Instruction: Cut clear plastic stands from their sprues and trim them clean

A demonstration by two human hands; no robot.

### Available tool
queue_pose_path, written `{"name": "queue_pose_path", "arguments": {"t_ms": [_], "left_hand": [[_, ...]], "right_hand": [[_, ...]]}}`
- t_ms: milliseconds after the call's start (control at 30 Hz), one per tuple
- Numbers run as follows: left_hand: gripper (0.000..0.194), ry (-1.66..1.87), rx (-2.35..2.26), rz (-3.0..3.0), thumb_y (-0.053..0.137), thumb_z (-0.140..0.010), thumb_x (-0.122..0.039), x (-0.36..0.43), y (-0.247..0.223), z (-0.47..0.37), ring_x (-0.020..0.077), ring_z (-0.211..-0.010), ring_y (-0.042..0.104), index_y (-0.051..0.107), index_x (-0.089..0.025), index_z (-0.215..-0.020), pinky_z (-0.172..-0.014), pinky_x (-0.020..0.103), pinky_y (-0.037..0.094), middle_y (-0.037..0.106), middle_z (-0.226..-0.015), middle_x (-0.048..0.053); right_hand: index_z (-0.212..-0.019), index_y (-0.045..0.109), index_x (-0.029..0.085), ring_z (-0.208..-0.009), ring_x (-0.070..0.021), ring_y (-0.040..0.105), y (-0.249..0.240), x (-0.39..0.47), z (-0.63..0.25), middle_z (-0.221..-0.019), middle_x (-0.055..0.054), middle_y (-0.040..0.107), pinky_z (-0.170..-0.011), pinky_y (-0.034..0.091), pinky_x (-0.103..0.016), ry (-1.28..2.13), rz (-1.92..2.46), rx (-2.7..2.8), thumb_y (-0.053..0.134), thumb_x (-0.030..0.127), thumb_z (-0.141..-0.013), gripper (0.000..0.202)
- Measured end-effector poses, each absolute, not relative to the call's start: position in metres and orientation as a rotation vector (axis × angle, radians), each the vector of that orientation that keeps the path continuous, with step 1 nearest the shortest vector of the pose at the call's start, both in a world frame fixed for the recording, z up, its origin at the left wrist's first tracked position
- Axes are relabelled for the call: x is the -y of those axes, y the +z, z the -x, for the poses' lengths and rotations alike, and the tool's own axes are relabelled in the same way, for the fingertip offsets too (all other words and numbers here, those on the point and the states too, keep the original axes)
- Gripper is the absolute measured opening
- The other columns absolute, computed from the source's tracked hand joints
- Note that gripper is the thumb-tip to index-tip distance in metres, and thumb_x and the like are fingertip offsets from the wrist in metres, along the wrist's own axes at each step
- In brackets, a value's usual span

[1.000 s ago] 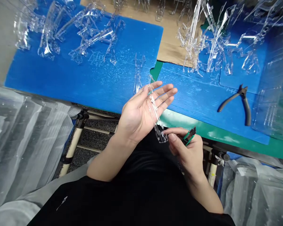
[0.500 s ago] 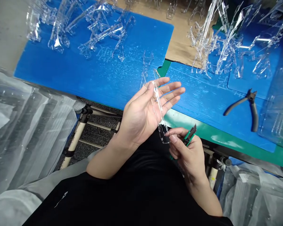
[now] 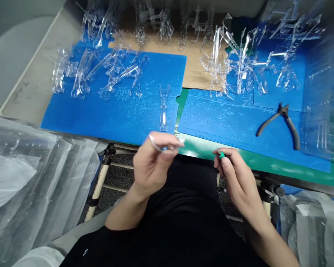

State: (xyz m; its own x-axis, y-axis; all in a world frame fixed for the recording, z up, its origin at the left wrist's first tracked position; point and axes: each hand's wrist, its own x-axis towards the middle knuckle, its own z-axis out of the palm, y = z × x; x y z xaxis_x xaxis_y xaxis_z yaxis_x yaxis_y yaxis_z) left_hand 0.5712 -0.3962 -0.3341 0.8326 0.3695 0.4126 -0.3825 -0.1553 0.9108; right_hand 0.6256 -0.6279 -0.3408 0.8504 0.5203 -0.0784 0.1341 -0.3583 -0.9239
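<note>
Grey-handled pliers (image 3: 284, 112) are lying beyond; left hand (image 3: 151, 165) is pinching one clear plastic piece (image 3: 180, 142), right hand (image 3: 236, 168) one green tool (image 3: 222, 155).

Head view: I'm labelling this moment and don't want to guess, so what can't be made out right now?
All in the head view:
- Shape of the clear piece: blurred, and mostly covered by the left hand.
- Most of the green tool: hidden by the right hand.
- Far side of the clear bin: cut off by the right edge.
- Pale marks on the blue mat: too faint to read.
</note>
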Motion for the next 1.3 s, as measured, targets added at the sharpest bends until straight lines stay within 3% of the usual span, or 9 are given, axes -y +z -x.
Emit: {"name": "queue_pose_path", "arguments": {"t_ms": [167,367,833,1000,1300], "left_hand": [[0.02,0.472,0.256,-1.932,0.06,-0.111,-0.017,0.396,-0.337,-0.568,0.0236,-0.096,0.071,0.075,-0.024,-0.121,-0.088,0.04,0.053,0.079,-0.101,0.008],[0.023,0.444,0.229,-2.022,0.062,-0.109,-0.018,0.403,-0.333,-0.564,0.0236,-0.091,0.07,0.076,-0.027,-0.126,-0.085,0.04,0.049,0.08,-0.105,0.007],[0.021,0.457,0.261,-2.079,0.063,-0.108,-0.015,0.407,-0.326,-0.565,0.0229,-0.086,0.068,0.075,-0.026,-0.122,-0.083,0.041,0.046,0.079,-0.099,0.006],[0.019,0.4,0.251,-2.01,0.062,-0.108,-0.016,0.41,-0.319,-0.561,0.0223,-0.083,0.067,0.076,-0.025,-0.117,-0.081,0.04,0.047,0.077,-0.095,0.006],[0.017,0.253,0.072,-1.846,0.06,-0.112,-0.021,0.416,-0.314,-0.557,0.0227,-0.091,0.068,0.077,-0.024,-0.115,-0.082,0.037,0.052,0.076,-0.098,0.007]], "right_hand": [[-0.133,0.061,0.024,-0.095,-0.0192,0.068,-0.314,0.636,-0.632,-0.11,-0.006,0.07,-0.083,0.05,-0.032,0.154,2.048,0.895,0.056,0.02,-0.115,0.019],[-0.137,0.061,0.021,-0.082,-0.0201,0.063,-0.297,0.634,-0.629,-0.098,-0.007,0.066,-0.071,0.048,-0.034,-0.015,2.205,1.077,0.059,0.016,-0.112,0.025],[-0.134,0.067,0.016,-0.081,-0.0201,0.065,-0.297,0.641,-0.629,-0.099,-0.008,0.069,-0.071,0.048,-0.035,-0.045,2.274,1.057,0.063,0.015,-0.111,0.024],[-0.13,0.07,0.018,-0.081,-0.0198,0.066,-0.304,0.64,-0.641,-0.1,-0.007,0.07,-0.072,0.048,-0.035,0.037,2.281,0.934,0.058,0.022,-0.115,0.02],[-0.135,0.065,0.023,-0.082,-0.0199,0.065,-0.287,0.645,-0.627,-0.097,-0.005,0.068,-0.071,0.049,-0.034,0.056,2.134,0.973,0.06,0.017,-0.113,0.024]]}}
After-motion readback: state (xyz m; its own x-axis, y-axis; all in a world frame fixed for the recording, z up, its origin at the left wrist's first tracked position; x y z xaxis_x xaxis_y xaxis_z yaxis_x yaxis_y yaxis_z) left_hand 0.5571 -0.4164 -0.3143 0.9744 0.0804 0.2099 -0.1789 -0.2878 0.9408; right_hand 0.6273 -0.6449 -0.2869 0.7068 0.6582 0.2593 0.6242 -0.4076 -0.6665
